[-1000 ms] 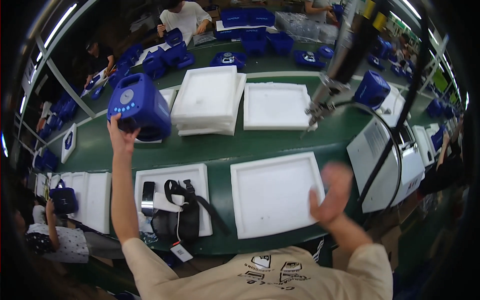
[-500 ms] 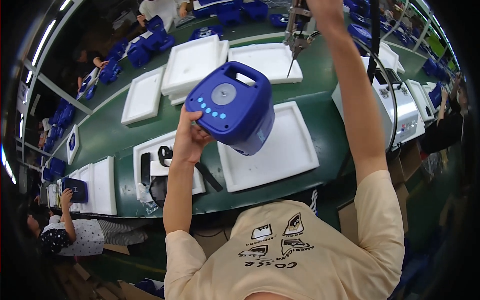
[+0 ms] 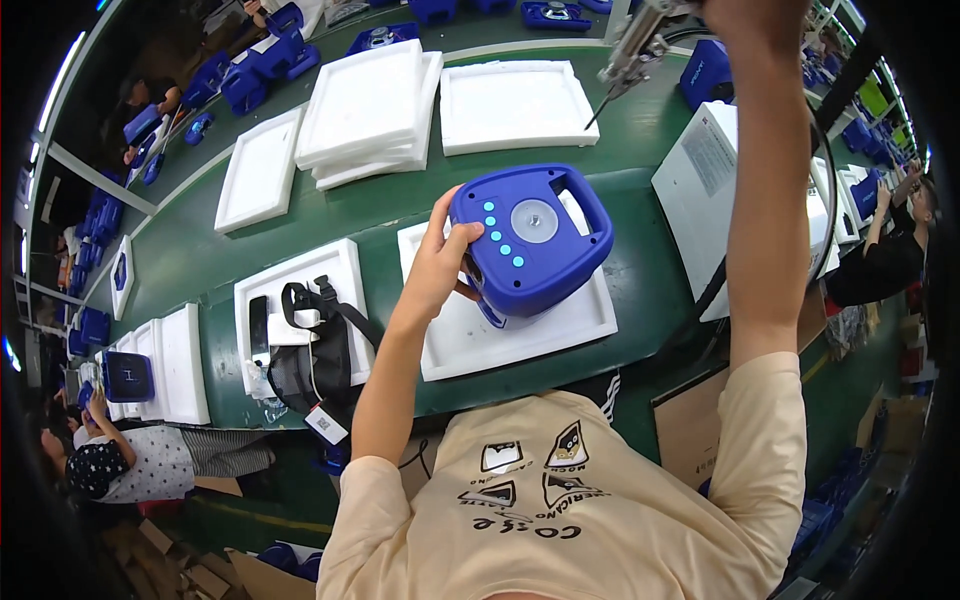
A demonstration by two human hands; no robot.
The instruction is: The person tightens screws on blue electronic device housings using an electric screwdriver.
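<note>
Blue plastic box (image 3: 530,240), hard and likely light, sits on the white tray (image 3: 520,335), left hand (image 3: 440,265) gripping its side, right hand (image 3: 765,15) closed around the hanging screwdriver (image 3: 635,50) above.

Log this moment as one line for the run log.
left hand: grips blue handled device | device: over white foam tray | right hand: raised at hanging screwdriver | surface: green conveyor

left hand (image 3: 437,268) on blue casing (image 3: 532,238)

A green surface (image 3: 640,140) carries white foam trays (image 3: 515,105) — one stacked pile (image 3: 370,110), singles spread about — and one tray (image 3: 300,290) bears black straps (image 3: 315,345).
</note>
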